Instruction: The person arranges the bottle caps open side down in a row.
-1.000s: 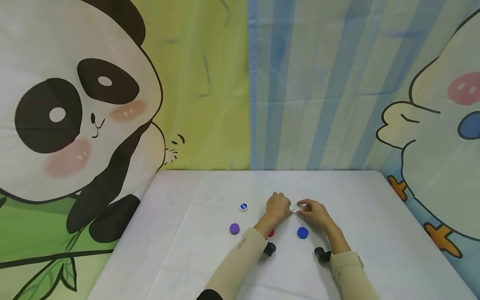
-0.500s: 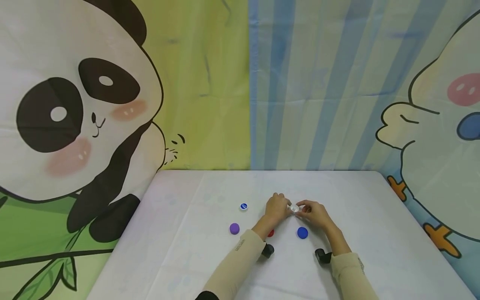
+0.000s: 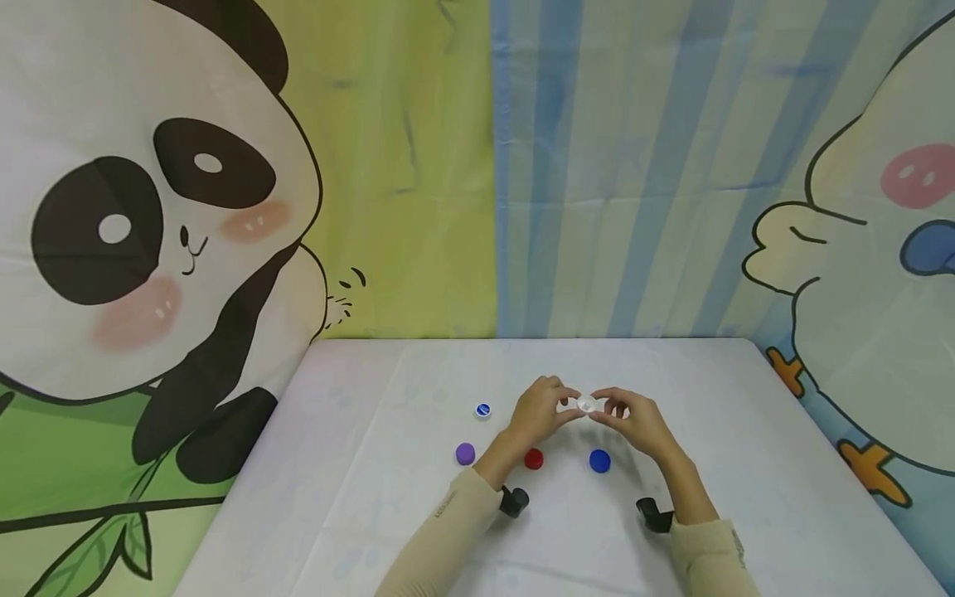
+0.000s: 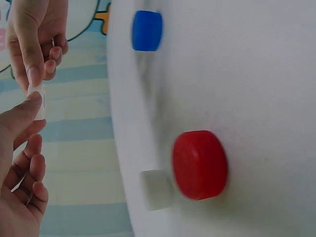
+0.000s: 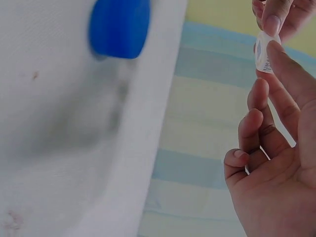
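In the head view, my left hand [image 3: 535,412] and right hand [image 3: 640,423] meet over the table, pinching a small white bottle cap [image 3: 586,404] from opposite sides. The left wrist view shows my left thumb and finger on the near part of the white cap [image 4: 37,104], with the right hand [image 4: 38,37] at its far part. Up close in the right wrist view, the cap [image 5: 261,58] is held clear of the table, with small dark print on its side. My right hand's other fingers [image 5: 249,123] curl loosely.
A red cap [image 3: 533,458] and a blue cap [image 3: 600,461] lie on the white table [image 3: 418,531] nearer than the hands. Further left are a purple cap [image 3: 466,453] and a white cap with a blue top [image 3: 483,410]. A printed curtain [image 3: 634,166] stands behind.
Both hands have risen slightly with the white cap, which has turned to show more of its round face. My left forearm has shifted left, uncovering the red cap.
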`<state>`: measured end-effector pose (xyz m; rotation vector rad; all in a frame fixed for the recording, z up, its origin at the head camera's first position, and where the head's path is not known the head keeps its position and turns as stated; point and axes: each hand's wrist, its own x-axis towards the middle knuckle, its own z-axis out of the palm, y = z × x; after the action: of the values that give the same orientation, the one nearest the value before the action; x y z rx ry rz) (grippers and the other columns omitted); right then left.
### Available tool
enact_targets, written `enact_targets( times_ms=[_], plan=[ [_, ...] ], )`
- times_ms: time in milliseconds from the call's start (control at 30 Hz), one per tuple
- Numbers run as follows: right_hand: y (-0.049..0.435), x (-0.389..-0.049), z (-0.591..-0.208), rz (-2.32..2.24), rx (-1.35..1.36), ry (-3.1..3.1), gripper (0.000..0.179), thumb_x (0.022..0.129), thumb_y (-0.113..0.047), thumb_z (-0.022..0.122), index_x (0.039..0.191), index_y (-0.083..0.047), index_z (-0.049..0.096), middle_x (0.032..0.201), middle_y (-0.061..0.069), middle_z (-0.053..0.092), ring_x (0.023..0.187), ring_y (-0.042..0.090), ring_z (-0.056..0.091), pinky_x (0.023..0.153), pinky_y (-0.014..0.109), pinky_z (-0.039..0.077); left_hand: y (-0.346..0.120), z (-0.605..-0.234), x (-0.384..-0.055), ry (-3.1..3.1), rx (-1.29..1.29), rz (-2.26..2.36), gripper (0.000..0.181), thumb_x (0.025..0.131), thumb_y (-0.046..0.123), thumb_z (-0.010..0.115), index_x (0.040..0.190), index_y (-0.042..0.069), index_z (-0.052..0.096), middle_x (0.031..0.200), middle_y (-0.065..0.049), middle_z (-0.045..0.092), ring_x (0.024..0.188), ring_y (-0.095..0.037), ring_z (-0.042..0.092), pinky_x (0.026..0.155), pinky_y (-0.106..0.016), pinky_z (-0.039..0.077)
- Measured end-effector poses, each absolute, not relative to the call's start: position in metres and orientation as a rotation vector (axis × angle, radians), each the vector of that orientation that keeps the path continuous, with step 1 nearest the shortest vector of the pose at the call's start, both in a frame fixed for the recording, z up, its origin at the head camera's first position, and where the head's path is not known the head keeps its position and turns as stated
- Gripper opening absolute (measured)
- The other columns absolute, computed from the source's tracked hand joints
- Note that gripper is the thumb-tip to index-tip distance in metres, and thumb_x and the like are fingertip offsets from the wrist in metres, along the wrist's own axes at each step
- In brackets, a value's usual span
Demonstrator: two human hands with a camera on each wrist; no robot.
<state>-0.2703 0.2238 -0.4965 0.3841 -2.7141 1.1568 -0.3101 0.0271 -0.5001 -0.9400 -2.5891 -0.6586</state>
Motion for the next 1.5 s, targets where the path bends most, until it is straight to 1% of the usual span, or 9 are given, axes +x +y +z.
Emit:
enact_targets(
  times_ms=[100, 333, 400, 600, 800, 1000, 1233, 1400, 1500],
  plan=[
    [0.217, -0.263, -0.487, 1.161, 0.400, -2.681, 0.039, 0.077, -0.043, 0.065, 0.109, -0.019, 0.062, 0.078, -0.004, 0.054, 0.071, 0.014, 0.048, 0.059, 0.026, 0.042, 0.018, -0.490, -0.302, -2.526, -0.956, -0.698, 0.032, 0.079, 0.043, 0.064, 0.101, 0.021, 0.069, 0.081, 0.006, 0.057, 0.077, -0.005, 0.046, 0.065, -0.011, 0.039],
    [0.198, -0.239, -0.467, 1.155, 0.451, -2.554, 0.034, 0.077, -0.036, 0.069, 0.107, -0.022, 0.063, 0.075, -0.009, 0.052, 0.069, 0.009, 0.047, 0.060, 0.025, 0.040, -0.004, -0.466, -0.276, -2.407, -0.968, -0.726, 0.029, 0.078, 0.041, 0.066, 0.098, 0.021, 0.069, 0.082, 0.008, 0.055, 0.079, -0.005, 0.045, 0.065, -0.011, 0.038],
    [0.193, -0.232, -0.465, 1.160, 0.462, -2.523, 0.032, 0.076, -0.033, 0.070, 0.106, -0.023, 0.063, 0.074, -0.010, 0.051, 0.070, 0.009, 0.047, 0.059, 0.024, 0.039, -0.010, -0.462, -0.267, -2.389, -0.962, -0.734, 0.029, 0.078, 0.041, 0.066, 0.098, 0.020, 0.069, 0.084, 0.008, 0.055, 0.080, -0.005, 0.045, 0.066, -0.011, 0.038],
    [0.180, -0.212, -0.462, 1.174, 0.504, -2.429, 0.031, 0.073, -0.027, 0.074, 0.103, -0.025, 0.064, 0.073, -0.011, 0.049, 0.070, 0.014, 0.047, 0.054, 0.023, 0.038, -0.024, -0.459, -0.244, -2.285, -0.970, -0.852, 0.029, 0.078, 0.039, 0.067, 0.098, 0.019, 0.069, 0.085, 0.009, 0.053, 0.081, -0.005, 0.045, 0.067, -0.012, 0.038],
    [0.173, -0.194, -0.456, 1.137, 0.583, -2.377, 0.031, 0.072, -0.025, 0.075, 0.101, -0.023, 0.064, 0.072, -0.008, 0.051, 0.070, 0.004, 0.044, 0.055, 0.020, 0.037, -0.031, -0.461, -0.227, -2.210, -0.995, -1.077, 0.027, 0.078, 0.036, 0.068, 0.100, 0.020, 0.069, 0.085, 0.011, 0.053, 0.083, -0.003, 0.044, 0.068, -0.014, 0.038],
    [0.170, -0.185, -0.454, 1.113, 0.619, -2.366, 0.032, 0.072, -0.025, 0.075, 0.101, -0.024, 0.064, 0.073, -0.013, 0.048, 0.072, 0.003, 0.043, 0.056, 0.018, 0.038, -0.034, -0.465, -0.219, -2.166, -0.999, -1.159, 0.029, 0.077, 0.037, 0.068, 0.101, 0.020, 0.069, 0.085, 0.010, 0.055, 0.084, -0.003, 0.044, 0.069, -0.015, 0.038],
    [0.167, -0.183, -0.458, 1.159, 0.651, -2.336, 0.031, 0.071, -0.021, 0.075, 0.101, -0.023, 0.065, 0.071, -0.009, 0.050, 0.071, 0.002, 0.042, 0.056, 0.018, 0.038, -0.038, -0.466, -0.215, -2.141, -1.004, -1.175, 0.030, 0.076, 0.035, 0.069, 0.102, 0.019, 0.068, 0.087, 0.010, 0.055, 0.085, -0.004, 0.045, 0.069, -0.015, 0.039],
    [0.167, -0.183, -0.460, 1.157, 0.636, -2.340, 0.032, 0.071, -0.022, 0.075, 0.102, -0.025, 0.064, 0.071, -0.012, 0.049, 0.071, 0.002, 0.042, 0.054, 0.016, 0.038, -0.038, -0.465, -0.214, -2.145, -1.000, -1.201, 0.030, 0.076, 0.035, 0.070, 0.101, 0.020, 0.068, 0.087, 0.011, 0.055, 0.086, -0.004, 0.045, 0.070, -0.015, 0.040],
    [0.167, -0.184, -0.460, 1.157, 0.657, -2.313, 0.034, 0.070, -0.020, 0.076, 0.102, -0.024, 0.064, 0.072, -0.013, 0.048, 0.071, 0.002, 0.042, 0.055, 0.016, 0.038, -0.037, -0.463, -0.213, -2.145, -1.012, -1.247, 0.030, 0.076, 0.035, 0.070, 0.101, 0.020, 0.068, 0.088, 0.009, 0.057, 0.086, -0.004, 0.046, 0.071, -0.017, 0.041]
  ],
)
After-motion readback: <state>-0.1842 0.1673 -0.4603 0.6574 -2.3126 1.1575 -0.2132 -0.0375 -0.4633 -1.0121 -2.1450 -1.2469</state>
